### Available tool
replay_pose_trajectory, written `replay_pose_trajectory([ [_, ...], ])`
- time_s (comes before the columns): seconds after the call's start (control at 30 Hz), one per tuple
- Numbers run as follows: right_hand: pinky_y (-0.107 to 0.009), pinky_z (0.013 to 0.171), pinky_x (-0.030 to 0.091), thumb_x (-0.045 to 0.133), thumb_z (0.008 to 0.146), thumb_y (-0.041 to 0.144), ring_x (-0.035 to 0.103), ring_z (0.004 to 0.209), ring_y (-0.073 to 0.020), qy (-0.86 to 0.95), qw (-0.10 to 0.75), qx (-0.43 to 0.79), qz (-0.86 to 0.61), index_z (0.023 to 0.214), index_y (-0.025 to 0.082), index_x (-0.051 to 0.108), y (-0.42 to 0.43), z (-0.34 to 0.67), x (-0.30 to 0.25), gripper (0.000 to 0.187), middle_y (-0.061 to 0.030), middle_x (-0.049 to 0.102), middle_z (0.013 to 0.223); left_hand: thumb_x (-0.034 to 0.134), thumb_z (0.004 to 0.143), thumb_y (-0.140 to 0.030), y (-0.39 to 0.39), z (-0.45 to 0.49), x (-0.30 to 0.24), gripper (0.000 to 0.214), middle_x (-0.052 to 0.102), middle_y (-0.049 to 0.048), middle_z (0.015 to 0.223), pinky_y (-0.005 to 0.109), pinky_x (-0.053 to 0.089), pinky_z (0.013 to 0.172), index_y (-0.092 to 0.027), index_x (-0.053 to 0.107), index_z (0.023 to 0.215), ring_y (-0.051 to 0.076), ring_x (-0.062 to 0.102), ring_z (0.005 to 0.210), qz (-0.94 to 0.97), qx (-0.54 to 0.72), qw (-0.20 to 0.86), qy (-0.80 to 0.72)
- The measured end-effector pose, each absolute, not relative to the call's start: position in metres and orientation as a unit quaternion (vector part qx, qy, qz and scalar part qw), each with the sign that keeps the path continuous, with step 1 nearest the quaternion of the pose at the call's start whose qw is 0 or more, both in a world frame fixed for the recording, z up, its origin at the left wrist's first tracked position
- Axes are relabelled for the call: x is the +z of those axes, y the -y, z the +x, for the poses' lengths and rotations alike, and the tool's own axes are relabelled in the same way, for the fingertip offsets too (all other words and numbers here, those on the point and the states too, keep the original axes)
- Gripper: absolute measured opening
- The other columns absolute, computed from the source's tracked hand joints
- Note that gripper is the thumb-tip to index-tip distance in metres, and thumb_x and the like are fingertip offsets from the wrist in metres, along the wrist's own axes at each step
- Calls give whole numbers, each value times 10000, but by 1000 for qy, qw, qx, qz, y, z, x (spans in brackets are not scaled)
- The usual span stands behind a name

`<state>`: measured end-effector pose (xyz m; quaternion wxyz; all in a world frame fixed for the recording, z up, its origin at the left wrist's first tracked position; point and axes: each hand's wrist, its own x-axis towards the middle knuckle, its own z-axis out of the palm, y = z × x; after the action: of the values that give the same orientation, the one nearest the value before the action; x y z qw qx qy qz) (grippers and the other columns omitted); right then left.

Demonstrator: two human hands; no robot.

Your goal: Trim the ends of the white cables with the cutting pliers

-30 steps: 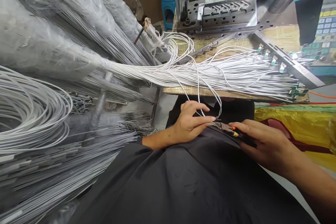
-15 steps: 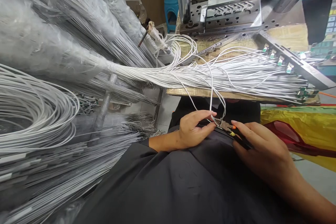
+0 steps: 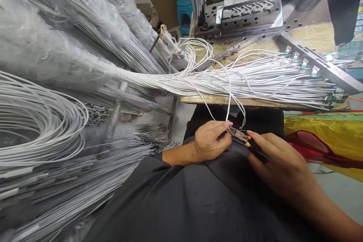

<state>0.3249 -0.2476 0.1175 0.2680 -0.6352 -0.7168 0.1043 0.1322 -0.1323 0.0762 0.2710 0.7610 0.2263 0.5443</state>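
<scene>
My left hand [image 3: 212, 140] is closed, thumb and fingertips pinching a white cable [image 3: 229, 102] close to its end. My right hand [image 3: 279, 159] is wrapped round the dark handles of a pair of pliers [image 3: 238, 134] with orange and yellow marks. The jaws of the pliers reach to my left fingertips, at the pinched cable end; whether they bite on it I cannot tell. More looped white cable [image 3: 242, 111] hangs just behind the jaws. A thick bundle of white cables [image 3: 215, 83] lies beyond both hands on a cardboard-covered bench edge [image 3: 204, 99].
Plastic-wrapped cable bundles [image 3: 70, 41] and a coiled cable stack [image 3: 42, 121] fill the left side. A metal press with a die plate [image 3: 251, 11] stands behind the bench. A slotted metal bar [image 3: 320, 62] crosses the cable ends. Yellow plastic sheeting [image 3: 326, 124] hangs at right.
The pliers and my right hand have shifted slightly left, bringing the jaws closer to my left fingertips. My left hand stays almost in place, still pinching.
</scene>
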Motion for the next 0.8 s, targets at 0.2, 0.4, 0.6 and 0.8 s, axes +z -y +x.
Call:
replay_pose_trajectory([
  [0.2, -368, 899, 564, 643, 978, 192, 701, 992, -215, 719, 278, 173, -613, 1465, 171, 587, 244, 332, 124, 491, -78, 692, 1141, 743, 916, -122, 136, 130, 76, 485, 850, 86, 1088, 324, 698, 862, -219, 716, 1390, 193, 823, 943, 740, 530, 319, -264],
  [0.4, -401, 884, 569, 688, 940, 193, 694, 988, -241, 730, 285, 118, -610, 1458, 149, 616, 240, 344, 121, 524, -100, 704, 1144, 767, 956, -171, 137, 128, 75, 404, 813, 59, 1050, 239, 666, 734, -255, 762, 1351, 111, 792, 761, 609, 511, 544, -269],
  [0.6, -449, 845, 569, 735, 874, 144, 691, 964, -292, 759, 273, 47, -589, 1420, 105, 641, 227, 342, 118, 555, -138, 727, 1120, 785, 957, -182, 139, 123, 80, 407, 788, 49, 1048, 247, 662, 773, -284, 770, 1351, 106, 784, 784, 567, 487, 601, -283],
  [0.8, -439, 773, 534, 763, 863, 173, 682, 945, -315, 778, 246, -7, -578, 1390, 106, 657, 216, 340, 122, 542, -152, 727, 1124, 755, 963, -114, 139, 122, 84, 449, 763, 28, 1025, 218, 636, 800, -313, 762, 1365, 89, 781, 805, 571, 484, 601, -280],
])
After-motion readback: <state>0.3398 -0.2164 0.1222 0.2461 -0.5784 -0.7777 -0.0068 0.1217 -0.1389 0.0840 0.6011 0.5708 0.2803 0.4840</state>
